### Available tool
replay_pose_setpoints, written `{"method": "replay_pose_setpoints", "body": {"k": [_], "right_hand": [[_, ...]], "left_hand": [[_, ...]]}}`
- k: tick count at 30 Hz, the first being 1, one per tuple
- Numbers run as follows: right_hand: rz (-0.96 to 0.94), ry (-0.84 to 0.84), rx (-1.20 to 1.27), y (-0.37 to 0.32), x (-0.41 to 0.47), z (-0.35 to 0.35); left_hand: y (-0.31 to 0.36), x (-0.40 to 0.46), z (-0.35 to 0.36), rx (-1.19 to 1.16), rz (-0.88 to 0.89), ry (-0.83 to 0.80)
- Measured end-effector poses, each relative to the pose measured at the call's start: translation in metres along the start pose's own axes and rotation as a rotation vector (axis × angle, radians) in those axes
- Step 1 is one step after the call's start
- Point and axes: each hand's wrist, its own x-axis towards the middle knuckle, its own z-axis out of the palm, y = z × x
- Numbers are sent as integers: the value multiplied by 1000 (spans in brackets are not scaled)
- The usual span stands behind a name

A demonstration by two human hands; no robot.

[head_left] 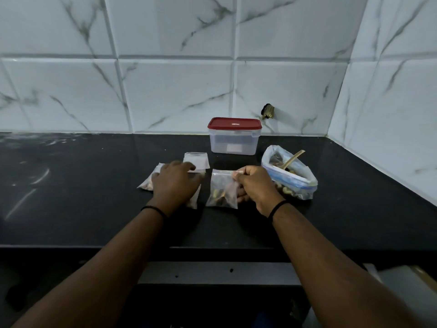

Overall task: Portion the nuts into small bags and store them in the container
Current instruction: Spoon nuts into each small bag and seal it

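Two bare forearms are seen reaching forward over a black countertop [71, 185] backed by white marbled wall tiles [177, 91]. At twelve o'clock, against the wall, a clear plastic container [234, 143] is set with its red lid [234, 123] on. At two o'clock from the hands, a large open bag of nuts [292, 179] is slumped on the counter, with a pale wooden utensil [293, 158] propped inside it. A filled small bag [222, 189] is pinched at its top right corner by the curled fingers of the right hand [254, 188] and lies at centre. The left hand [177, 183] is laid with spread fingers over another small bag [151, 179] at nine o'clock; nothing is clasped by it. An empty-looking small bag [196, 160], flat, is set just beyond at eleven o'clock. Sealing seems to be the step in hand: the zip strip is best pressed shut along its whole length, air pushed out first, with nuts kept clear of the seal. The lid would need removing before storage
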Motion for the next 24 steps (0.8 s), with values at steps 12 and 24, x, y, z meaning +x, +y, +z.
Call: {"method": "replay_pose_setpoints", "body": {"k": [12,24], "right_hand": [[-179,78,-438,-6,1,97],[-151,276,-666,-4,71,68]], "left_hand": [[-77,-9,-18,121,-65,-150],[-22,35,7,124,71,24]]}}
